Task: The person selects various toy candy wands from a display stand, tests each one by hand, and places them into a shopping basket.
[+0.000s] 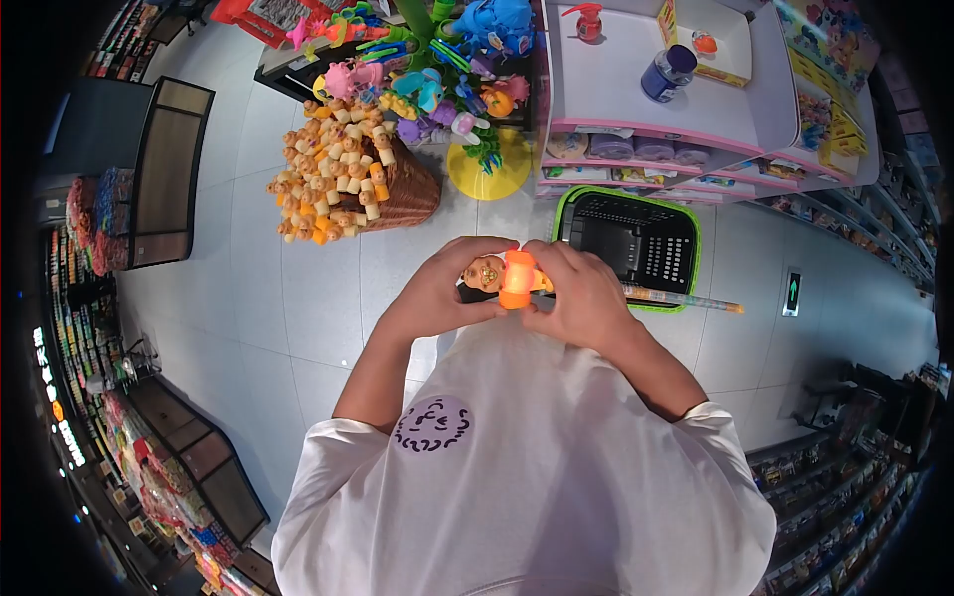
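Both hands grasp one toy, between their fingertips in front of the shirt (pixel 537 437). The toy (pixel 517 279) has a brown head toward the left hand (pixel 447 286) and a glowing orange body in the middle; its other end is partly covered by the right hand (pixel 584 298).

Just past the right hand, and partly hidden by it, a black shopping basket (pixel 611 238) with a green rim sits on the floor (pixel 308 283). A slim striped tube (pixel 686 298) extends from behind the right hand across that rim; whether the hand grasps it too, I cannot tell.

Ahead and left of the grip stands a wicker basket (pixel 412 199), heaped with small orange, yellow and cream figures (pixel 333 174). Straight ahead, a rack of bright toys (pixel 427 89) rises over a round yellow base (pixel 477 179). Ahead and right, behind the shopping basket, a pink-edged shelf unit (pixel 606 89) blocks the way forward; a purple jar (pixel 668 74), a red bottle (pixel 586 24) and an open yellow box (pixel 735 60) stand on top. Well right of the grip, a green arrow sign (pixel 792 294) marks the floor.
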Action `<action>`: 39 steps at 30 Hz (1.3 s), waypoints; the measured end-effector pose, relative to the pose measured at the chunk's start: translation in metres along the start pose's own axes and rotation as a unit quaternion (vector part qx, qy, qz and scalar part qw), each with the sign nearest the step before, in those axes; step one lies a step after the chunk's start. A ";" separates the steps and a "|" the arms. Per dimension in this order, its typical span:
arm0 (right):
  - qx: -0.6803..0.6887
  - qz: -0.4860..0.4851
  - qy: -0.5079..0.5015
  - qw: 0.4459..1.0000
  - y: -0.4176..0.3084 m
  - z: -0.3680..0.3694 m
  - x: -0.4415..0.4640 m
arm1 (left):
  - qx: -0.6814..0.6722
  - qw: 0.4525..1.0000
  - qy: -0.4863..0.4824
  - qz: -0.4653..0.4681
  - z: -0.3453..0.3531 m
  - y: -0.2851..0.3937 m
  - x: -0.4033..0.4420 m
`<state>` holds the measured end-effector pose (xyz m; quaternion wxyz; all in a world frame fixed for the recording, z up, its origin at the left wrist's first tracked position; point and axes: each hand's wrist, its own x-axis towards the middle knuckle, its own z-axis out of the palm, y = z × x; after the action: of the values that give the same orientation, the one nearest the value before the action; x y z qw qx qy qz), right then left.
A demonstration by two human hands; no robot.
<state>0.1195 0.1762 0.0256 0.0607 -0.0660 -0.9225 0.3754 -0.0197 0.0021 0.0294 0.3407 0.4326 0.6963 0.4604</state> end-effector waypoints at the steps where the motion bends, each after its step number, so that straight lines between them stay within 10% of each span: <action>1: -0.008 0.000 -0.008 1.000 0.001 0.000 0.000 | 0.046 0.999 -0.003 -0.001 0.000 0.004 0.001; 39: 0.014 0.017 -0.060 0.998 0.008 0.007 -0.010 | 0.110 0.992 0.047 0.051 0.017 -0.001 -0.003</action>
<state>0.1287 0.1750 0.0145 -0.0001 -0.0583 -0.9177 0.3929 -0.0040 0.0044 0.0227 0.2338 0.4805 0.7347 0.4179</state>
